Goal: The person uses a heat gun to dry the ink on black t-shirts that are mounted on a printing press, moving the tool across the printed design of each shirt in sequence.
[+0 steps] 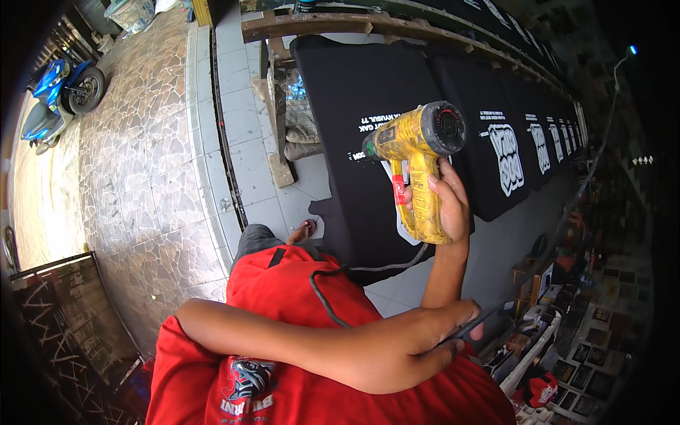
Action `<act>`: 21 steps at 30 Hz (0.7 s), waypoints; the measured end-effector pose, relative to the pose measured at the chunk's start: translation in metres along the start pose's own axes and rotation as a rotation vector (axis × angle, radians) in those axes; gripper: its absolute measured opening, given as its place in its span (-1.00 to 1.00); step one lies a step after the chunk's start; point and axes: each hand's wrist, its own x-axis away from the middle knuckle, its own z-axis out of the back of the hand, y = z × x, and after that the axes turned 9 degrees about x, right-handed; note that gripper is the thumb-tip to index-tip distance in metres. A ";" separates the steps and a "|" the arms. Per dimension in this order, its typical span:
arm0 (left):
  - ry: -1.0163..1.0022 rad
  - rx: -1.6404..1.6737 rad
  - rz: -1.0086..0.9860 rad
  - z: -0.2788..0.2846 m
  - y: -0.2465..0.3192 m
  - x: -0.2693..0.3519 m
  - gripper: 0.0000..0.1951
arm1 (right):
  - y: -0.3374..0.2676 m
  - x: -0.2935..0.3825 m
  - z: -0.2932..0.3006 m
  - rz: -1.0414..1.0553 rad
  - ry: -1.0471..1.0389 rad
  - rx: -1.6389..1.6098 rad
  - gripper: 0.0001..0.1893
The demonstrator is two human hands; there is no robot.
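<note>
My right hand (pixel 450 204) grips the handle of a worn yellow heat gun (pixel 419 164) with a red sticker on its guard. The gun is above a black T-shirt (pixel 372 74) with a white print, partly hidden by the tool, and its nozzle points left. My left arm crosses in front of me over the right forearm, and my left hand (pixel 446 334) holds a dark power cord (pixel 473 325). A grey cord (pixel 382 267) hangs from the handle's base across my red shirt. More black T-shirts (pixel 489 154) with white prints lie in a row to the right.
A wooden rail (pixel 319 24) runs along the far side of the shirts. A wooden frame (pixel 279 170) stands at their left end on a tiled floor. A blue motorcycle (pixel 58 101) is parked at the upper left. Cluttered goods (pixel 531 329) fill the lower right.
</note>
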 end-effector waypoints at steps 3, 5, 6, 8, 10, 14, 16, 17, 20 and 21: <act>-0.029 -0.005 0.037 0.010 0.008 -0.002 -0.70 | -0.010 0.004 -0.006 -0.082 -0.032 -0.033 -0.48; -0.050 -0.008 0.054 0.018 0.016 -0.001 -0.70 | -0.012 0.002 -0.003 -0.070 0.034 0.011 -0.48; -0.070 -0.001 0.068 0.023 0.023 -0.002 -0.70 | -0.013 0.000 -0.003 -0.046 0.079 0.015 -0.48; -0.101 -0.002 0.085 0.030 0.031 -0.001 -0.70 | -0.012 -0.004 -0.006 -0.022 0.172 0.035 -0.47; -0.118 -0.022 0.086 0.038 0.038 0.001 -0.70 | -0.011 -0.005 -0.009 -0.044 0.144 0.019 -0.46; -0.150 -0.005 0.085 0.055 0.056 0.003 -0.70 | -0.011 -0.002 -0.026 -0.091 0.187 -0.043 -0.44; -0.169 0.013 0.117 0.064 0.067 0.005 -0.69 | -0.012 -0.004 -0.027 -0.078 0.245 -0.056 -0.45; -0.182 0.028 0.150 0.068 0.073 0.006 -0.70 | -0.014 -0.008 -0.029 -0.032 0.260 -0.064 -0.45; -0.195 0.049 0.194 0.075 0.082 0.006 -0.70 | -0.012 -0.020 -0.030 -0.018 0.319 -0.011 -0.45; -0.188 0.037 0.178 0.076 0.081 0.005 -0.71 | -0.009 -0.025 -0.030 -0.015 0.297 -0.028 -0.45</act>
